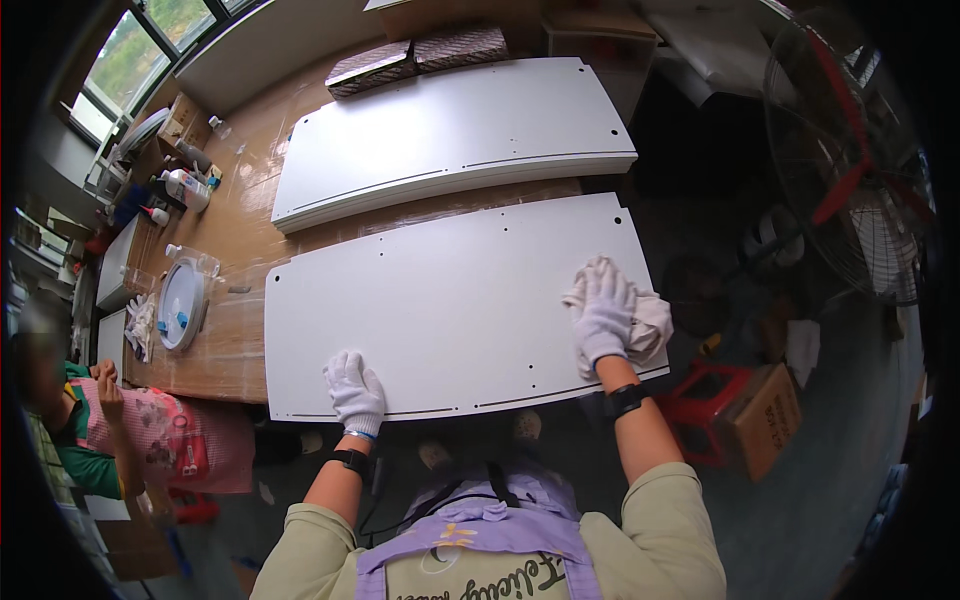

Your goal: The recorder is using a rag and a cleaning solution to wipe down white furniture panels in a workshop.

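Note:
A large white panel (450,300) with small holes and dark slots along its near edge lies flat before me on the table. My left hand (353,390), in a white knit glove, rests on the panel's near left edge with its fingers apart and nothing in them. At the panel's right end, my gloved right hand (606,310) holds a bunched off-white cloth (652,325) down on the surface. Part of the cloth is hidden under the palm. Beyond lies a stack of similar white panels (455,125).
Bottles (185,188), a round grey lid (182,305) and loose gloves (142,325) sit on the brown table (235,260) at left. A co-worker in a pink apron (200,440) sits there. At right are a large fan (845,160), a red stool (705,400) and a carton (762,420).

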`<state>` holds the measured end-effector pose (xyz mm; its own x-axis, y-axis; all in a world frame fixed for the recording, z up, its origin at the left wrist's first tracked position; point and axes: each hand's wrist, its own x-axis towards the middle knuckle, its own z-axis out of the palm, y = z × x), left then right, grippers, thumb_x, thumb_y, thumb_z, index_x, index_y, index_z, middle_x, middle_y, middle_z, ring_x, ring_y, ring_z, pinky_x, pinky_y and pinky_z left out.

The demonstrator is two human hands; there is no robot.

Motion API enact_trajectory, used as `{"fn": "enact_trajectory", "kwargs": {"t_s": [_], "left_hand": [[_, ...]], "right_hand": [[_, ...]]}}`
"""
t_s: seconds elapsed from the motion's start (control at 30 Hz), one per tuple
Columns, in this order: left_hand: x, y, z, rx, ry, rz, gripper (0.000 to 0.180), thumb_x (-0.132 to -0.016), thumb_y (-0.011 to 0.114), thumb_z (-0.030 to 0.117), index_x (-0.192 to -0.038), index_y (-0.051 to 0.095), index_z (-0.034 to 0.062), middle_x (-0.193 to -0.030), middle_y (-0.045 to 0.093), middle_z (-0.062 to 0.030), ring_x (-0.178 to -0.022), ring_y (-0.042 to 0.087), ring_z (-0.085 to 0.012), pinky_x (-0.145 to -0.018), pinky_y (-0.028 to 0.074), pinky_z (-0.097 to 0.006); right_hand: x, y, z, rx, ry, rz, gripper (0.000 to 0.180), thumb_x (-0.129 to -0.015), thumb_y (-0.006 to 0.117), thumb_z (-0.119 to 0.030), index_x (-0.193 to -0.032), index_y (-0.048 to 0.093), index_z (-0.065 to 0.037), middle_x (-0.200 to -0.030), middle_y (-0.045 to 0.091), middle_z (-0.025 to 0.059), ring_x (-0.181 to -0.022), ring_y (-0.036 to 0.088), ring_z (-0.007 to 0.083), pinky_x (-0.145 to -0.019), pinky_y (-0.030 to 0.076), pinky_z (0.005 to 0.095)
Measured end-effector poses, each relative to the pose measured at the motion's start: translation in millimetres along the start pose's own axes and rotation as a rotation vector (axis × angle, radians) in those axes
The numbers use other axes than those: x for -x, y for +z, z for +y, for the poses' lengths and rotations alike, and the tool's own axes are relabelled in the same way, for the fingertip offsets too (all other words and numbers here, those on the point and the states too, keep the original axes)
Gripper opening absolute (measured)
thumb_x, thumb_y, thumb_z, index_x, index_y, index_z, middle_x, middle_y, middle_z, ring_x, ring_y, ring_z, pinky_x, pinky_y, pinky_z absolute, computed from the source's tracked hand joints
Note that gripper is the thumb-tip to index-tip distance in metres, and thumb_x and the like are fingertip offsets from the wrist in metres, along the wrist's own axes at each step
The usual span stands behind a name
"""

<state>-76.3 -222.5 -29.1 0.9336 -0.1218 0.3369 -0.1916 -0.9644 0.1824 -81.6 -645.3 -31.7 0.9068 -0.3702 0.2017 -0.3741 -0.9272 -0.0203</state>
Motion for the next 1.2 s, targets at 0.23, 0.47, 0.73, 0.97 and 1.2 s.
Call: {"fn": "enact_trajectory", "kwargs": {"t_s": [0.23, 0.47, 0.73, 0.97, 1.2], "left_hand": [[-4, 6, -4, 0.027, -0.001, 0.016, 0.035, -0.083, 0.057, 0.011, -0.117, 0.054, 0.0033, -0.127, 0.049, -0.0203, -0.122, 0.042, -0.0397, -0.106, 0.032, -0.05], [4, 8, -10, 0.074, -0.033, 0.01, 0.033, -0.084, 0.055, 0.01, -0.117, 0.054, 0.0032, -0.128, 0.049, -0.0201, -0.122, 0.044, -0.039, -0.105, 0.034, -0.049], [-1, 5, -1, 0.055, -0.059, 0.022, 0.035, -0.082, 0.056, 0.008, -0.117, 0.055, 0.0031, -0.127, 0.05, -0.0204, -0.122, 0.043, -0.0394, -0.106, 0.033, -0.049], [-2, 1, -7, 0.053, -0.014, 0.024, 0.038, -0.08, 0.058, 0.009, -0.117, 0.052, 0.0043, -0.125, 0.049, -0.0207, -0.121, 0.042, -0.0409, -0.106, 0.032, -0.05], [0, 8, 6, 0.092, -0.002, 0.039, 0.036, -0.08, 0.058, 0.009, -0.115, 0.054, 0.0048, -0.125, 0.05, -0.0211, -0.121, 0.043, -0.0419, -0.107, 0.03, -0.052]], "right_hand": [[115, -39, -200, -0.759, -0.854, -0.028, 0.039, -0.086, 0.049, -0.029, -0.121, 0.056, -0.011, -0.128, 0.049, 0.0158, -0.124, 0.043, 0.0335, -0.106, 0.03, 0.0544], [104, -36, -88, -0.622, -0.93, -0.119, 0.036, -0.082, 0.051, -0.025, -0.116, 0.059, -0.015, -0.126, 0.053, 0.0107, -0.122, 0.047, 0.0305, -0.104, 0.035, 0.0505], [96, -45, 229, -0.699, 0.312, -0.19, 0.043, -0.087, 0.048, -0.001, -0.127, 0.056, -0.013, -0.106, 0.059, 0.0104, -0.086, 0.062, 0.0219, -0.076, 0.052, 0.0324], [3, -118, 53, -0.968, -0.005, 0.054, 0.064, -0.069, 0.057, 0.008, -0.132, 0.049, -0.006, -0.109, 0.058, 0.0129, -0.089, 0.062, 0.0257, -0.081, 0.052, 0.0345], [57, -11, -205, -0.657, -1.172, -0.187, 0.035, -0.093, 0.045, -0.033, -0.118, 0.058, -0.013, -0.136, 0.047, 0.0168, -0.124, 0.046, 0.0352, -0.107, 0.031, 0.0508]]}}
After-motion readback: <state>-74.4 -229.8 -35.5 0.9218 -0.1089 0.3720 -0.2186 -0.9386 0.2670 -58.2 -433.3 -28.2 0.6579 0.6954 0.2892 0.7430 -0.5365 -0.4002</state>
